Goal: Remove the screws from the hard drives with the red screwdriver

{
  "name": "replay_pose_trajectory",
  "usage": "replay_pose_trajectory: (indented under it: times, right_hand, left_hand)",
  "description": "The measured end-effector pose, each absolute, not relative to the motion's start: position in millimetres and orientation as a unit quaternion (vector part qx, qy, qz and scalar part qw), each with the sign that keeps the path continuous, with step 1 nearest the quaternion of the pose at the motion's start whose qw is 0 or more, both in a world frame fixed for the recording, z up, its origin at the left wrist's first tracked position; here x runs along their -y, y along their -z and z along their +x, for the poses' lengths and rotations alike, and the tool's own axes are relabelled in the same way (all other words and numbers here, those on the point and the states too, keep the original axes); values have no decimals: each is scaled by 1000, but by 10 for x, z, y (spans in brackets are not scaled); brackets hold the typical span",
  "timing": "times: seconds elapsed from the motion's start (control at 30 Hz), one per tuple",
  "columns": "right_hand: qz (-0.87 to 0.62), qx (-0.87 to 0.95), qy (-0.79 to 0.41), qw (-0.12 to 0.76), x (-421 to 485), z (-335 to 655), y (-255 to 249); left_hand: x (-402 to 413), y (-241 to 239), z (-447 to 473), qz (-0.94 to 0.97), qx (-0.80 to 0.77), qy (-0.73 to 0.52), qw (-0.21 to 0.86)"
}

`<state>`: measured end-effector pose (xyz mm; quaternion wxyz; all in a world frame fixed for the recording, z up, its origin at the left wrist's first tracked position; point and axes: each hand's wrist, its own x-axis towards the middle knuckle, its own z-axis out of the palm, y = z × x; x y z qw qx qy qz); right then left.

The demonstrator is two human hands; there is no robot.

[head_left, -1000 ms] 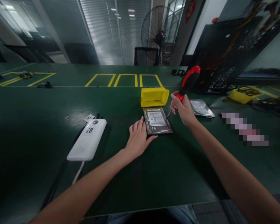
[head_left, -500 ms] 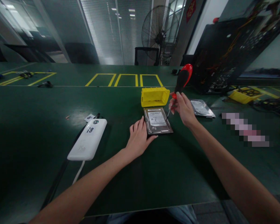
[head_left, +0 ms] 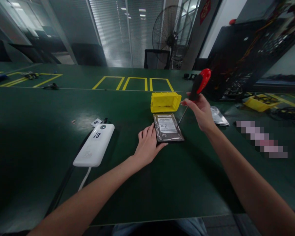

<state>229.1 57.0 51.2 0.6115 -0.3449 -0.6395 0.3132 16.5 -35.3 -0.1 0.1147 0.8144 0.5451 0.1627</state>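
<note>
A silver hard drive (head_left: 167,126) with a white label lies flat on the green table. My left hand (head_left: 147,142) grips its near left corner, fingers along the left side and thumb at the front edge. In my right hand (head_left: 201,109) is a red-and-black screwdriver (head_left: 198,86), pinched low on the handle. It leans up and to the right, its shaft running down to the drive's right edge; whether the tip sits in a screw is too small to tell. Just behind the drive, a yellow bin (head_left: 166,102) rests on its side, its opening facing me.
A second hard drive (head_left: 218,116) lies beyond my right wrist. To the left is a white power bank (head_left: 94,146) with a cable. A black computer case (head_left: 226,62) stands at the back right, near another yellow bin (head_left: 260,103) and dark cables (head_left: 288,113).
The screwdriver handle has tilted further to the right, and my right hand has turned with it. My left hand stays on the hard drive. The whole view has shifted slightly.
</note>
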Motion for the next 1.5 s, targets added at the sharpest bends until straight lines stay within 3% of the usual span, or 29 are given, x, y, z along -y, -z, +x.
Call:
replay_pose_trajectory:
  times: [0.43, 0.9, 1.5]
  right_hand:
    - [-299, 629, -314, 645, -766, 2219, -1022]
    - [-317, 559, -488, 591, -826, 2217, -1184]
    - [-329, 634, -407, 569, -856, 2239, -1137]
  left_hand:
    - [346, 20, 173, 812, -547, -174, 110]
    - [232, 66, 187, 806, -532, -217, 144]
    - [235, 81, 212, 814, -529, -188, 150]
